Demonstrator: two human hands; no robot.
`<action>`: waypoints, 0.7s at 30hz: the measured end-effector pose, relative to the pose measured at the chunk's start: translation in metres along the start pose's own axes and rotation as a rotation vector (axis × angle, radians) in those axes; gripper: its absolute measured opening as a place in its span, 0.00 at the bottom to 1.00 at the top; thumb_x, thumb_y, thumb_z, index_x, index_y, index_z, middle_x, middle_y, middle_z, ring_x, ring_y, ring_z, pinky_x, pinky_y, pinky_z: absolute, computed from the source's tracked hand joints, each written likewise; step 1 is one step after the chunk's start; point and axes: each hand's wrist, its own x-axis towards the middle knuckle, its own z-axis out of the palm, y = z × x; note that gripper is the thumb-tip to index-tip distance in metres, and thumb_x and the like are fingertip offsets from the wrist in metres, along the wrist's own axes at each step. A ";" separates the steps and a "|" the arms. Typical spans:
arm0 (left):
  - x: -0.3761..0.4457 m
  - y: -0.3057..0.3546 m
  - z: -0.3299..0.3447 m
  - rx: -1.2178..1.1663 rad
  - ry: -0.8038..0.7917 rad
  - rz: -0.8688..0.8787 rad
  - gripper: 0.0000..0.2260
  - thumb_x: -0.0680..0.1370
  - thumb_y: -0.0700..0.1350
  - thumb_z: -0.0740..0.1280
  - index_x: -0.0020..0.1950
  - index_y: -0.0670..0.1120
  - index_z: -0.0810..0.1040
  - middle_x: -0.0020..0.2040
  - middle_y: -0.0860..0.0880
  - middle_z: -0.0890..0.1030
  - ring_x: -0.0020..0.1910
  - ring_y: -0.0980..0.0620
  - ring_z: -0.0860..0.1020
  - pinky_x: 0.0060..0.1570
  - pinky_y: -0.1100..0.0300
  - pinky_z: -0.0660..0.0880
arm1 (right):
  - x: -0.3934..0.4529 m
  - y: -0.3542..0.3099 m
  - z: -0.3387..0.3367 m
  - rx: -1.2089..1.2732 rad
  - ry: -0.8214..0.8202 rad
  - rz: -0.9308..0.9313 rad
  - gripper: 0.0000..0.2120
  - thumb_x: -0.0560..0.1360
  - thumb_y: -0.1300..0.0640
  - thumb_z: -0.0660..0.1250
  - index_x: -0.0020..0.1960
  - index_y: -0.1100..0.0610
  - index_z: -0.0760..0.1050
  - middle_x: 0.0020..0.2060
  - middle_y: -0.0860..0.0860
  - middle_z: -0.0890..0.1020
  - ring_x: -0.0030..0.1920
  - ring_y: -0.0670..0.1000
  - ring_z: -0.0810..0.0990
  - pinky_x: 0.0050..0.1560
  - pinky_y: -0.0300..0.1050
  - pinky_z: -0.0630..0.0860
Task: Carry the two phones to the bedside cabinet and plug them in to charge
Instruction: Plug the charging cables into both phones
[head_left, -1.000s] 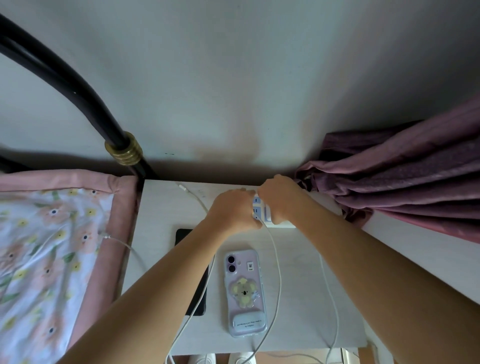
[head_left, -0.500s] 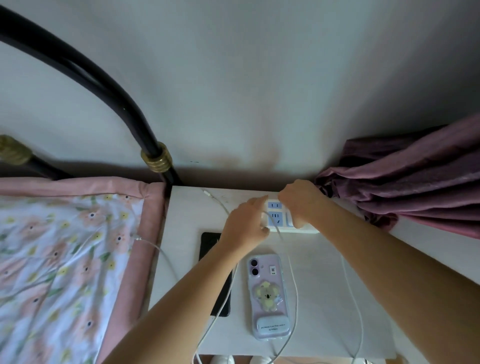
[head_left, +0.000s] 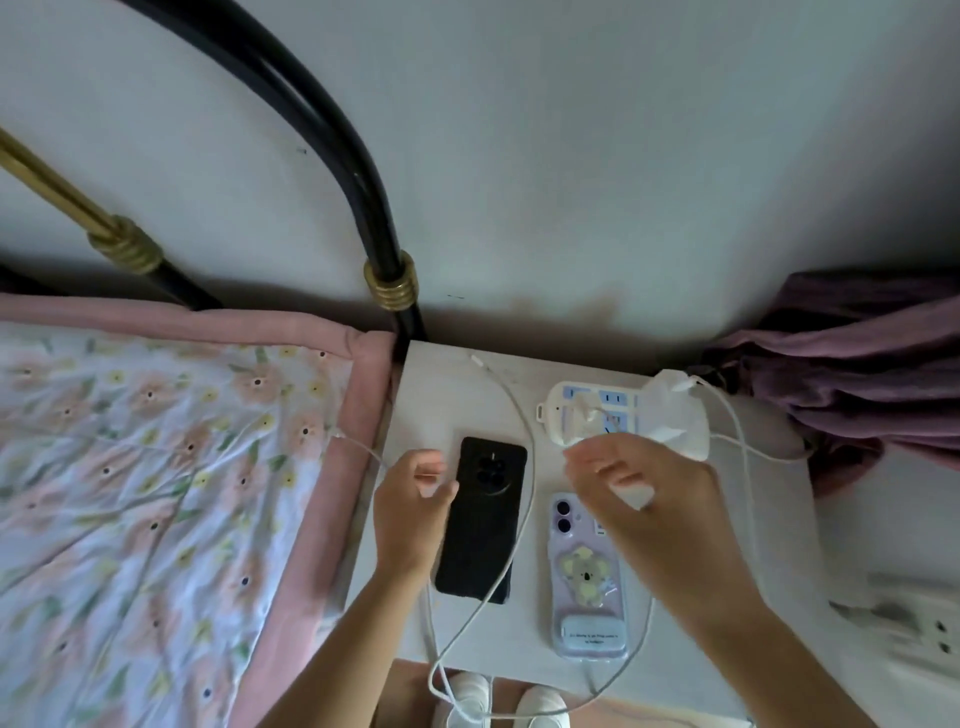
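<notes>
The left hand (head_left: 413, 506) hung loosely curled over the cabinet's left edge, fingertips just beside the black phone (head_left: 480, 519), gripping nothing that could be made out; a thin white cable (head_left: 363, 448) ran close by its knuckles from the bed, but whether it touched them could not be told. The right hand (head_left: 644, 499) hovered spread and blurred above the top of the lilac phone (head_left: 587, 577), fingers apart, palm down, with something pale under the fingers that was too smeared to name, so whether it held anything could not be told.

Both phones lay face down, side by side on the white bedside cabinet (head_left: 727, 623), cameras toward the wall, likely so their charging ports faced the near edge where the cables looped. A white cord (head_left: 522, 499) crossed the black phone's right side and dropped off the front; its far plug lay loose near the wall. Another cord curved to the lilac phone's bottom end, seemingly plugged in.

Behind the hands the power strip (head_left: 587, 413) sat against the wall with a white charger block (head_left: 675, 421) seated in it, within easy reach. The flowered bedspread (head_left: 156, 493) lay left, a purple curtain (head_left: 857, 374) right.
</notes>
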 end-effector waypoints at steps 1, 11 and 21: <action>0.001 -0.002 -0.001 0.058 0.041 0.023 0.17 0.70 0.36 0.73 0.57 0.46 0.77 0.53 0.49 0.80 0.54 0.49 0.78 0.55 0.60 0.71 | -0.004 0.004 0.016 0.007 -0.059 0.026 0.10 0.71 0.56 0.70 0.40 0.40 0.78 0.35 0.35 0.82 0.40 0.36 0.80 0.41 0.26 0.73; 0.024 -0.004 -0.002 -0.170 0.335 -0.246 0.26 0.71 0.32 0.71 0.66 0.41 0.66 0.60 0.39 0.72 0.58 0.39 0.73 0.62 0.47 0.72 | -0.004 0.068 0.099 -0.032 -0.305 0.321 0.10 0.73 0.55 0.66 0.54 0.46 0.78 0.40 0.38 0.81 0.44 0.37 0.79 0.43 0.27 0.72; -0.004 0.016 -0.007 -0.336 0.290 -0.076 0.15 0.75 0.34 0.68 0.61 0.43 0.76 0.50 0.51 0.81 0.46 0.58 0.80 0.42 0.76 0.73 | 0.015 0.056 0.108 0.298 -0.198 0.427 0.12 0.73 0.56 0.69 0.57 0.51 0.78 0.45 0.43 0.83 0.48 0.40 0.80 0.52 0.35 0.76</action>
